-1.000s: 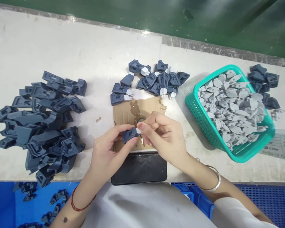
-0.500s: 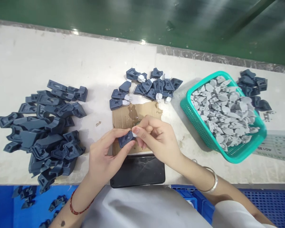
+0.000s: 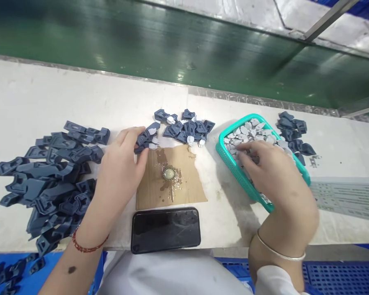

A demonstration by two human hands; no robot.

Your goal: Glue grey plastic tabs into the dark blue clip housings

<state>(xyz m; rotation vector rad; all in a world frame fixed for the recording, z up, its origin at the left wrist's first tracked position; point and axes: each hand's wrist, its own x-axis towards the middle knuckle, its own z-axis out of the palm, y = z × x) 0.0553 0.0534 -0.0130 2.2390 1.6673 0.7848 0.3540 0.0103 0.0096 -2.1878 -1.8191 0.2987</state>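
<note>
My left hand (image 3: 123, 164) is at the left end of the middle group, thumb and fingers closed around a dark blue-grey plastic part (image 3: 143, 138) with a light grey piece at its end. Other such parts (image 3: 189, 128) lie beside it, several with light grey pieces attached. My right hand (image 3: 270, 168) reaches into a green basket (image 3: 233, 174), thumb and index finger apart among small light grey plastic pieces (image 3: 246, 130). Some of its fingertips are hidden by the hand and pieces.
A large heap of dark parts (image 3: 49, 176) lies left, a smaller pile (image 3: 292, 129) right of the basket. Cardboard (image 3: 190, 184) with wet stains carries a small round pot of pale liquid (image 3: 169, 173). A black phone (image 3: 166, 230) lies at the table's near edge.
My hands have parted from over the cardboard. The left has carried the dark part to the middle group; the right has let go and moved into the basket. The view has shifted.
</note>
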